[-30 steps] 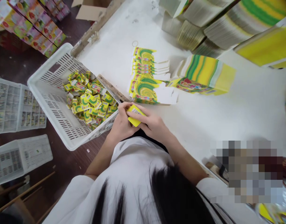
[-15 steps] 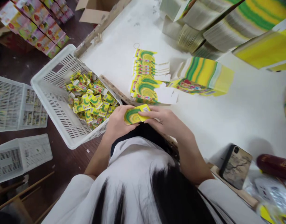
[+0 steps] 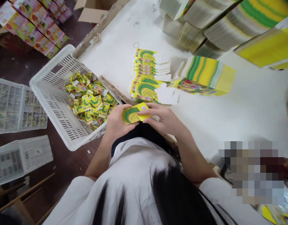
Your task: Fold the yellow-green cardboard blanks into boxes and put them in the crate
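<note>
The box was between the two hands, just in front of the lap. The left hand gripped its left end, fingers along the far edge and thumb at the near one. The right hand was partly closed at the other end, its fingers on the yellow flap with the barcode. Whether that end was fully shut could not be told.

The box looked like thin card: very light, stiff along its folds but soft enough in its broad faces to dent under a hard squeeze. The printed surface seemed smooth and perhaps a little slippery. The long edges near the left end looked the best hold, with light fingertips on the flap, which could crease or tear.

Its long axis ran across the body, from the left hand to the right, tilted slightly away from the body at the right. The green swirl faced up, and the flap end pointed toward the right hand.

Beyond and left of the left hand, the crate held a heap of packs. Past both hands, flat cartons lay overlapped on the table, beside a stack beyond the right hand.
</note>
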The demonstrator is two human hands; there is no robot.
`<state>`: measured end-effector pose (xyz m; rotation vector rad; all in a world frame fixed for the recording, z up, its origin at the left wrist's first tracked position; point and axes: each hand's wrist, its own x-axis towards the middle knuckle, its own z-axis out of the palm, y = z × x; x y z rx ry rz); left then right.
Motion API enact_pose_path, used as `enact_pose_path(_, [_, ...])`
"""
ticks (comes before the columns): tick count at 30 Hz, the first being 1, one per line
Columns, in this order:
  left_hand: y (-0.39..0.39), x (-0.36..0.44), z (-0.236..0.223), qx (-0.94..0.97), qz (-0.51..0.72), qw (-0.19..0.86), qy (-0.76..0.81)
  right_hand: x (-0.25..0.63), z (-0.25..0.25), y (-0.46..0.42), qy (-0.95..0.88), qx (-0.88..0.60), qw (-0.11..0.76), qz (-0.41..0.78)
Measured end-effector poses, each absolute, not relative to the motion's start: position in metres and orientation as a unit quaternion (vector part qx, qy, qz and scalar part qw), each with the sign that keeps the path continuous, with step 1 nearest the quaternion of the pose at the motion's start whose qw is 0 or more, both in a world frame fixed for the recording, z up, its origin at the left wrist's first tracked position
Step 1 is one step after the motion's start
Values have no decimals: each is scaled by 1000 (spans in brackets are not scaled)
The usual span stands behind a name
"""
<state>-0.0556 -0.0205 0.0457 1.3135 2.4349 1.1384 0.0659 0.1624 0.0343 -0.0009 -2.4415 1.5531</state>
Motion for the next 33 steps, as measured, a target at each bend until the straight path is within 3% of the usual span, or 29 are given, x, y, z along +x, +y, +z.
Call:
enact_pose_path(9, [-20, -63, 44, 432, 363, 36, 824, 51, 23, 128, -821, -85, 192, 531])
enact_pose_path(16, [-22, -63, 43, 411, 396, 54, 820, 58, 30, 147, -855, -30, 123, 502])
enact_pose_path(22, [-16, -58, 44, 423, 383, -9, 821, 61, 32, 133, -889, -80, 98, 441])
enact_pose_path(30, [-19, -54, 42, 422, 408, 49, 808, 60, 32, 144, -773, -75, 152, 612])
enact_pose_path(33, [-21, -52, 41, 422, 399, 54, 812, 60, 32, 144, -758, -84, 169, 624])
